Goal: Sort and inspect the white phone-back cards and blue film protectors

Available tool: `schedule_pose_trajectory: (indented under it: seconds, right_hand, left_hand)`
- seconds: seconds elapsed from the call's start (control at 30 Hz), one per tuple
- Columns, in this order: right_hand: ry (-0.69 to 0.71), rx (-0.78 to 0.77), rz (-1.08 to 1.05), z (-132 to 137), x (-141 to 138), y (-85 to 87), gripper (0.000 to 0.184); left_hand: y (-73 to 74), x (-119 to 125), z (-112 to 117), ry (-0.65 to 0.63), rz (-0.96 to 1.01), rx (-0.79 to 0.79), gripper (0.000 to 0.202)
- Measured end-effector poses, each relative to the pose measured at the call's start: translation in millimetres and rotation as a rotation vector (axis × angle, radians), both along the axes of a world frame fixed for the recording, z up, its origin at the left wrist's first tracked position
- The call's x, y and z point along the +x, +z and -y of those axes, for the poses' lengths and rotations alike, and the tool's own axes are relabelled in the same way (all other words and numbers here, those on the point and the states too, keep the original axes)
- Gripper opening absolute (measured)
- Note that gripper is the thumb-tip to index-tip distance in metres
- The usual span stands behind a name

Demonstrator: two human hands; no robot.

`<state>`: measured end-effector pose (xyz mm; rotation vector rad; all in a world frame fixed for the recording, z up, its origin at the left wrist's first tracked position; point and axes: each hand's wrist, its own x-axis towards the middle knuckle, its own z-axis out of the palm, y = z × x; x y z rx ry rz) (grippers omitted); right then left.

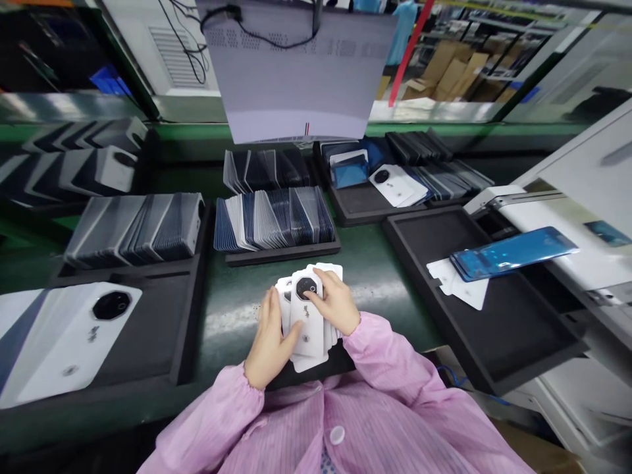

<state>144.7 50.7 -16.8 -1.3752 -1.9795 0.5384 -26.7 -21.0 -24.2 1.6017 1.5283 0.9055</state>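
Note:
A fanned stack of white phone back covers (307,315), each with a dark round camera cutout, sits upright between both hands just above the green bench near my body. My left hand (269,345) wraps round the stack's left side, thumb across the front. My right hand (337,304) grips the right side, its fingers curled over the top cover beside the cutout. Both arms are in pink sleeves.
Black foam trays surround me: one at the left holding large white covers (64,336), trays of upright covers (274,220) ahead, a tray with mixed covers (395,181) at the back right, and a tray (494,329) at the right bearing a blue phone panel (513,252). A white machine (582,197) stands far right.

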Motion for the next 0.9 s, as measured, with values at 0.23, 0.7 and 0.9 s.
schedule_pose_trajectory:
  seconds: [0.23,0.7,0.9]
  right_hand:
    - [-0.217,-0.074,0.005,1.5,39.5,-12.8,0.074]
    - [-0.385,-0.963,-0.536,-18.4,22.7,13.5,0.060]
    - [-0.054,-0.847,-0.427,-12.3,-0.7,16.3,0.043]
  left_hand:
    - [-34.8,6.7,26.9,-0.114,-0.232,0.029,0.081]
    - [-33.1,30.3,7.9,-0.143,-0.138,-0.071,0.080]
    - [-33.3,35.3,6.0,-0.065,0.044,-0.118,0.085]
